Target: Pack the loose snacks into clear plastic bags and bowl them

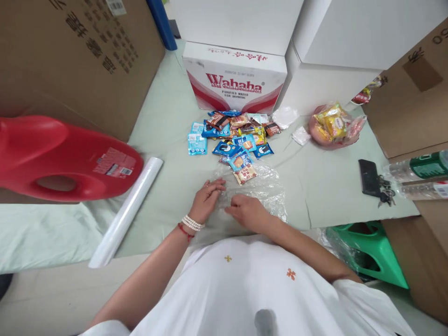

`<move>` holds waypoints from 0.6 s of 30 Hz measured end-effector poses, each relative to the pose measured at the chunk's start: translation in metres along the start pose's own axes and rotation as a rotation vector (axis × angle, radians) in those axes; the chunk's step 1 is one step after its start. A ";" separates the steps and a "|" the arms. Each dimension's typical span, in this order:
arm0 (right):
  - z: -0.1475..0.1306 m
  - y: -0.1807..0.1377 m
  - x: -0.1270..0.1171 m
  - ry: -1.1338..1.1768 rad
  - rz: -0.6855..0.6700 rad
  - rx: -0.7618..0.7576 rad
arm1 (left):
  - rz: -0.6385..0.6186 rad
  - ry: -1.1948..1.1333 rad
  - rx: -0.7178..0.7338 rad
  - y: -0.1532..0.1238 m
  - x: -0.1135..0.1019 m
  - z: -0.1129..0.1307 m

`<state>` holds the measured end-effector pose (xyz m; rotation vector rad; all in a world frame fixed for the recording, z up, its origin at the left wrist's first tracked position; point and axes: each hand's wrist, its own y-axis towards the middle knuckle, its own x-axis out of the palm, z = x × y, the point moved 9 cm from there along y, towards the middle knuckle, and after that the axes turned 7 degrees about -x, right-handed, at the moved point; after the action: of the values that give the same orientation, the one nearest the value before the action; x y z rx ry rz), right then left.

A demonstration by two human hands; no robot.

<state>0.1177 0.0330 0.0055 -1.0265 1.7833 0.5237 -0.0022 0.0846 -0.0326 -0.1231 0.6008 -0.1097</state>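
Note:
A sheet of clear plastic film [271, 186] lies crinkled on the table in front of me. My left hand [207, 198] rests at its left edge, palm down, with the fingers stretched out. Over the film's near part is my right hand [249, 212], its fingers curled in and the thumb pointing left; it seems to pinch the film, though the grip is partly hidden. A small cream-coloured snack packet [245, 174] lies on the film's far part. Beyond it sits a heap of wrapped snacks [231, 135] in blue, brown and yellow packets.
A Wahaha water carton [238, 81] stands behind the snacks. At left are a red plastic jug [80, 158] and a white roll [128, 210]. To the right are a pink bowl [320, 133] of yellow packets, a black phone-like object [369, 177], keys [387, 192] and bottles [420, 168].

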 end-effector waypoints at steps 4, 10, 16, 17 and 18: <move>-0.039 -0.019 -0.001 0.033 0.003 -0.380 | -0.010 0.108 0.035 -0.003 0.002 0.007; 0.063 -0.069 -0.042 -0.112 0.437 0.292 | -0.046 0.588 0.290 -0.040 0.032 0.025; 0.113 -0.155 -0.012 -0.147 0.475 0.501 | -0.008 0.676 0.307 -0.069 0.030 0.013; 0.115 -0.168 -0.018 -0.129 0.539 0.514 | 0.017 0.667 0.315 -0.071 0.025 0.015; 0.117 -0.177 -0.027 -0.119 0.613 0.532 | 0.053 0.656 0.324 -0.071 0.019 0.018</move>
<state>0.3316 0.0318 -0.0039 -0.0723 1.9676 0.4231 0.0191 0.0131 -0.0175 0.2550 1.2291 -0.1972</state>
